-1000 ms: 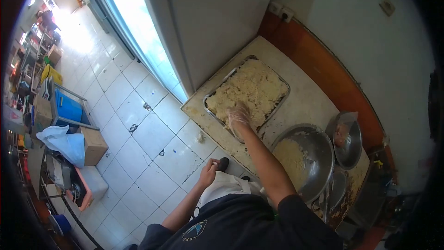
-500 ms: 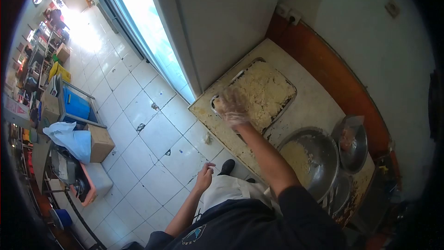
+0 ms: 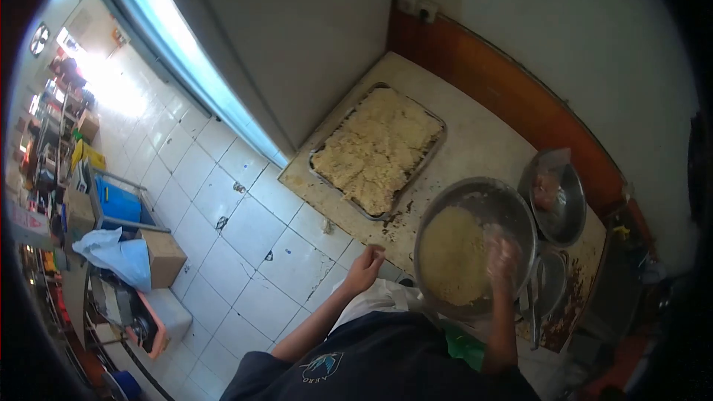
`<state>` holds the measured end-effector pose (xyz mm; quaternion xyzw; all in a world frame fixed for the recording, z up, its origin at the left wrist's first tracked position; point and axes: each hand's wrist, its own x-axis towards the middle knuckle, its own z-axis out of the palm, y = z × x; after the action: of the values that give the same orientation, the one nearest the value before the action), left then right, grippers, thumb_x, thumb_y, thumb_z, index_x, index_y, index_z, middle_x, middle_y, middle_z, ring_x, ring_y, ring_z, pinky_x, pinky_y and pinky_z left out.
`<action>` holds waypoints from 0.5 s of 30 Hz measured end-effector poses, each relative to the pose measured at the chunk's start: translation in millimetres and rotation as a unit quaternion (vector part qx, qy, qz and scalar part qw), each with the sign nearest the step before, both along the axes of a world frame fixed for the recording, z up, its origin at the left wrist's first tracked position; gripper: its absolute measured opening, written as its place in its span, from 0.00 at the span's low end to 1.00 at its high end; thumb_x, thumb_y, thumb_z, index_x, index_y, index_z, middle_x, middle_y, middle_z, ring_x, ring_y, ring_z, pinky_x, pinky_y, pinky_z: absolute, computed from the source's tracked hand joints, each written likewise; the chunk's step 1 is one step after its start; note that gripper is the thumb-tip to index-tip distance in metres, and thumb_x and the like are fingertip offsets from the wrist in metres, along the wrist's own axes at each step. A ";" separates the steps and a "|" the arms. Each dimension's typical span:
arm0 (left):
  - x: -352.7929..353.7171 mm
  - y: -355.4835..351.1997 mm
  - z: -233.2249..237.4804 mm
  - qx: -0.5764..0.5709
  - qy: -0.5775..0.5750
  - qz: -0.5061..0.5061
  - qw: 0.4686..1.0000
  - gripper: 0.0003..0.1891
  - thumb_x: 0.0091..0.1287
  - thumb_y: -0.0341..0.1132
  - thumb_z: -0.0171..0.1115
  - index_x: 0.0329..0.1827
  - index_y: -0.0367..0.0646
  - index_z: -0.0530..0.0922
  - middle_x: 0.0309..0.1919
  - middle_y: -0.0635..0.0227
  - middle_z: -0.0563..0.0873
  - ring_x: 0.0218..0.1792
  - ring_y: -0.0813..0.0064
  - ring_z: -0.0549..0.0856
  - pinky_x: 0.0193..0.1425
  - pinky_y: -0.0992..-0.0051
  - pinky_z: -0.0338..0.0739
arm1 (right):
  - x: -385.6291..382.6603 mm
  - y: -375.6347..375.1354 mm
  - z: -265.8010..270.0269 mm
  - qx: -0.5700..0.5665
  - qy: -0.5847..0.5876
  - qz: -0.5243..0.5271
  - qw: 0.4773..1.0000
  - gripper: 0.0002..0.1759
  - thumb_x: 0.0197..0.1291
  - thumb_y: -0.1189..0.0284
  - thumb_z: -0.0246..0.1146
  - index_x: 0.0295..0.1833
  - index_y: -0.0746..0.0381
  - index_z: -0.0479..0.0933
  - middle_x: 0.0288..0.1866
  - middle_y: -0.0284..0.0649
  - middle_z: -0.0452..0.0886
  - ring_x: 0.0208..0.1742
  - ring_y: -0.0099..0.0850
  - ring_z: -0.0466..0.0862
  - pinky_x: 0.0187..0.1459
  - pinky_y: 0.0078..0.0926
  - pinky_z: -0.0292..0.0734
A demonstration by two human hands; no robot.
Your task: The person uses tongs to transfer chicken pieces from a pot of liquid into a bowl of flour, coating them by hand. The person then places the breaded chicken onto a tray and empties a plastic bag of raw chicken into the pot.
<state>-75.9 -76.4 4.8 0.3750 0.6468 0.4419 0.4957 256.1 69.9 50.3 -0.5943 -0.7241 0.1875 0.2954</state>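
My right hand [image 3: 502, 256], in a clear plastic glove, is inside a large metal bowl [image 3: 475, 186], by the right edge of a pale yellow crumbly mixture [image 3: 453, 252]. Blur and the glove hide how its fingers are held. A rectangular metal tray [image 3: 380, 217] lies on the counter beyond, covered with a lumpy pale yellow layer [image 3: 379, 141]. My bare left hand [image 3: 365, 267] hovers near the counter's front edge, its fingers curled in, and nothing shows in it.
Right of the large bowl stands a smaller metal bowl [image 3: 568, 215] holding a clear plastic bag [image 3: 547, 189] with pinkish contents. Metal utensils [image 3: 533, 312] lie near another metal dish [image 3: 551, 282]. A cardboard box [image 3: 163, 256] and a blue bin [image 3: 119, 193] stand left on the tiled floor.
My right hand has left the tray's left side and moved into the large bowl. My left hand has come up and right, closer to the counter. The view has shifted right.
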 end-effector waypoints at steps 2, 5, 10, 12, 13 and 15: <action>21.0 37.2 11.7 0.001 0.043 -0.035 0.998 0.13 0.71 0.38 0.52 0.53 0.40 0.71 0.36 0.57 0.80 0.40 0.66 0.80 0.46 0.69 0.73 | 40.2 -23.4 15.7 0.066 -0.171 -0.061 0.981 0.12 0.62 0.66 0.62 0.42 0.65 0.81 0.43 0.49 0.82 0.47 0.41 0.80 0.49 0.37 0.76; 45.2 84.1 10.6 0.070 0.094 0.027 0.993 0.14 0.71 0.38 0.52 0.52 0.38 0.70 0.36 0.55 0.80 0.38 0.62 0.80 0.45 0.67 0.73 | 194.0 -89.4 -21.8 0.001 -0.033 -0.059 0.998 0.12 0.62 0.66 0.61 0.44 0.64 0.79 0.44 0.47 0.82 0.46 0.39 0.81 0.48 0.35 0.77; 58.0 108.2 -84.6 0.113 0.271 -0.083 0.952 0.30 0.74 0.47 0.47 0.69 0.32 0.61 0.52 0.38 0.77 0.51 0.47 0.78 0.56 0.57 0.71 | 240.4 -166.5 -3.4 -0.079 0.177 -0.149 0.970 0.13 0.63 0.65 0.61 0.47 0.63 0.76 0.45 0.44 0.82 0.45 0.36 0.82 0.47 0.31 0.78; 66.7 117.1 -75.4 0.082 0.200 0.038 0.976 0.28 0.75 0.45 0.45 0.68 0.31 0.63 0.62 0.45 0.71 0.61 0.54 0.72 0.64 0.61 0.65 | 205.6 -144.3 22.7 -0.086 0.259 -0.200 0.941 0.14 0.63 0.64 0.60 0.48 0.62 0.75 0.45 0.43 0.82 0.45 0.35 0.82 0.46 0.30 0.79; 66.6 116.4 -68.2 0.065 0.151 0.054 0.985 0.26 0.75 0.45 0.45 0.67 0.32 0.64 0.61 0.48 0.73 0.60 0.57 0.73 0.64 0.62 0.65 | 212.4 -142.2 26.5 -0.086 0.302 -0.211 0.926 0.14 0.64 0.64 0.60 0.48 0.62 0.74 0.46 0.43 0.82 0.44 0.35 0.82 0.46 0.29 0.79; 54.5 106.4 -72.4 0.056 0.067 0.066 0.994 0.23 0.75 0.43 0.46 0.64 0.35 0.67 0.58 0.54 0.75 0.58 0.64 0.74 0.62 0.65 0.65 | 257.7 -181.2 18.5 -0.092 0.391 -0.210 0.891 0.15 0.64 0.64 0.60 0.50 0.61 0.73 0.46 0.41 0.81 0.44 0.34 0.83 0.46 0.28 0.79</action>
<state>-21.3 30.0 -67.6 0.3871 0.6762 0.4832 0.3994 513.8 -111.2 68.8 -0.6358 -0.3880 0.4042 0.5309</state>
